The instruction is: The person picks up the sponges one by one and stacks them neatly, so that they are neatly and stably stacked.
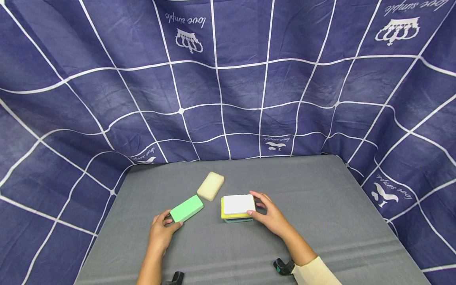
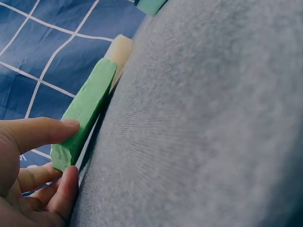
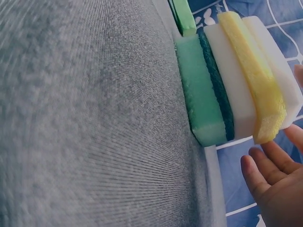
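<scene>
My left hand point(image 1: 161, 233) holds a light green sponge point(image 1: 187, 208) by its near end, thumb on one side and fingers on the other. In the left wrist view a thin dark gap shows beneath this sponge point(image 2: 87, 111). Just past its far end lies a cream sponge point(image 1: 211, 186). At the middle of the table stands a stack: a green sponge with a dark scouring layer point(image 3: 203, 94) lowest, then a white one point(image 3: 230, 78), a yellow one point(image 3: 251, 71) and a white sponge point(image 1: 239, 204) on top. My right hand point(image 1: 272, 217) pinches the top white sponge at its right end.
A grey cloth-covered table point(image 1: 306, 186) lies under everything. Behind it and at its sides hangs a blue curtain point(image 1: 242, 87) with white grid lines. Black bands with small devices point(image 1: 284, 266) sit at both wrists.
</scene>
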The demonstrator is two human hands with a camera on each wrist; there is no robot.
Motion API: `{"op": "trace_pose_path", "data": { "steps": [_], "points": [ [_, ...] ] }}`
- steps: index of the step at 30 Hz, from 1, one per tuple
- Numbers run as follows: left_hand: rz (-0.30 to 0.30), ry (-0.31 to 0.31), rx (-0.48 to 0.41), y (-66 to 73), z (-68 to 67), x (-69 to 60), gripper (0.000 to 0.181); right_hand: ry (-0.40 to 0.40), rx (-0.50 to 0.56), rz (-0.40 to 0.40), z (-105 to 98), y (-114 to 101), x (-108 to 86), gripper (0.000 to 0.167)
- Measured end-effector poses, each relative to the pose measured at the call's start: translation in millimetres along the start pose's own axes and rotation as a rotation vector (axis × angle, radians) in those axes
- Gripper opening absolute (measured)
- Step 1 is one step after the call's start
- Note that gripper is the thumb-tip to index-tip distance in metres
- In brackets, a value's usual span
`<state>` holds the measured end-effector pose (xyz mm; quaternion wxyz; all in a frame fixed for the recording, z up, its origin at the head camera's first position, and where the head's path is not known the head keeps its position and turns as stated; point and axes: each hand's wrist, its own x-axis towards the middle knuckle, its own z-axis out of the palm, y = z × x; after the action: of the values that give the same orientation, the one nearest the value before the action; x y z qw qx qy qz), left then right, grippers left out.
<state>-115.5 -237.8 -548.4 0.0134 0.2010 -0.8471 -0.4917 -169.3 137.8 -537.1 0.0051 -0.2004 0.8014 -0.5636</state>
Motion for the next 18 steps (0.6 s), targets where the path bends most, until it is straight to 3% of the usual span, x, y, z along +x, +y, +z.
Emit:
{"op": "trace_pose_path", "data": {
  "steps": [10,18],
  "points": [
    [-0.001,0.008,-0.138,-1.0,-1.0,-1.7,0.069,0.008,0.009,-0.035,-1.5,1.4,0.2,0.066],
    [-0.015,-0.019,-0.224,7.9,-2.9,-4.0,0.075,0.010,0.002,-0.056,-1.7,-0.6,-0.2,0.062]
  ]
}}
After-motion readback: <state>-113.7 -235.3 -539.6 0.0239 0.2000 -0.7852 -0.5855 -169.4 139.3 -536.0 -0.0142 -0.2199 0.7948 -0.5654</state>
